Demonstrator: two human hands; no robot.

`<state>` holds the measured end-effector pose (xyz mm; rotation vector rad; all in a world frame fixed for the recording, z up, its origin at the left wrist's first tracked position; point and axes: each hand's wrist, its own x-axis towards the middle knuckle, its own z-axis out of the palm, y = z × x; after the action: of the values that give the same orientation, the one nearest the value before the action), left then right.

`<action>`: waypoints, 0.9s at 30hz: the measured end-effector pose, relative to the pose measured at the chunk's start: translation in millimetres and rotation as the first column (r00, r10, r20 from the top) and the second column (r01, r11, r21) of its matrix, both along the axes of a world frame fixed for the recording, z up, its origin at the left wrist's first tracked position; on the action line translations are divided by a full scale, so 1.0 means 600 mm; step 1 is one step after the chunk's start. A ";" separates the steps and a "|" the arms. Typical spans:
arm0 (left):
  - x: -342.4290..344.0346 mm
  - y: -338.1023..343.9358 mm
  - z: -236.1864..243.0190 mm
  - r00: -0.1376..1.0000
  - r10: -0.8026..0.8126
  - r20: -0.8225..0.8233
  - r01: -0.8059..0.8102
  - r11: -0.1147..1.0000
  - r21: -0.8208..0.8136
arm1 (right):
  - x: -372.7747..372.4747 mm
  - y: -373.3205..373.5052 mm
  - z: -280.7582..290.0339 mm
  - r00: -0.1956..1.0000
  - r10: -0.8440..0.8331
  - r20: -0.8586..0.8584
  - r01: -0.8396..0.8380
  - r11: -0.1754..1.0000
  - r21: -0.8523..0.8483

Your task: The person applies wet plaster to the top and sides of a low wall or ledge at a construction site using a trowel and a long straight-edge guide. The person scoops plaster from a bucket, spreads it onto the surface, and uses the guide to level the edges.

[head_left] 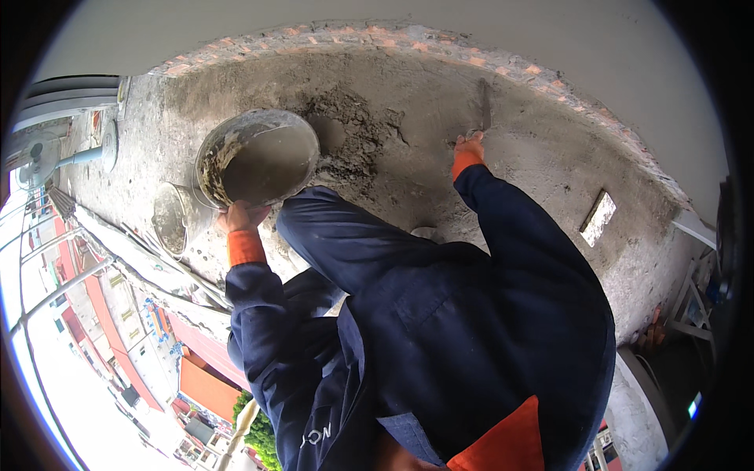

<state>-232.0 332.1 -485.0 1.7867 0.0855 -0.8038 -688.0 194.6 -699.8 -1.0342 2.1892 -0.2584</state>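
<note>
We look down on a broad, rough grey cement floor, damp and dark in the middle and paler toward the sides. A smooth grey wall rises beyond it, with a band of exposed orange brick along its foot; at lower left the space opens onto bright outdoor buildings.

The wide, round, grey-smeared bucket sits left of our bent knee, its mouth facing up and holding wet grey mortar. Our left hand grasps its near rim with bent fingers, partly hidden from us. The dark, narrow-bladed trowel lies on the right, over the floor; its long axis runs away from us and its tip points at the brick band. Our right hand is closed about its near end; we cannot tell whether the blade touches the floor.

Our navy trouser leg comes between the two hands and covers some floor. At far left stands a fan with a blue pole. Crumbly dark mortar is heaped just right of the bucket, and a pale, mortar-stained pail stands just left. A flat, pale rectangular plate lies well to the right.
</note>
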 end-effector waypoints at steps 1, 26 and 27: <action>-0.014 -0.014 0.003 1.000 -0.012 0.000 0.012 1.000 0.004 | -0.001 0.031 -0.026 0.987 0.155 -0.041 -0.157 0.987 -0.033; 0.094 0.255 -0.218 0.969 0.176 -0.171 -0.207 0.962 -0.177 | 0.336 0.110 0.040 0.661 0.082 0.746 -0.324 0.928 0.185; 0.094 0.281 -0.236 0.998 0.061 -0.035 -0.065 0.990 -0.127 | 0.336 0.104 0.035 0.678 0.168 0.715 -0.380 0.913 0.146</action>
<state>-175.4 500.8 -626.8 1.6436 0.1078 -0.7747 -486.4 257.2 -678.7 -0.8963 1.3117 -0.1454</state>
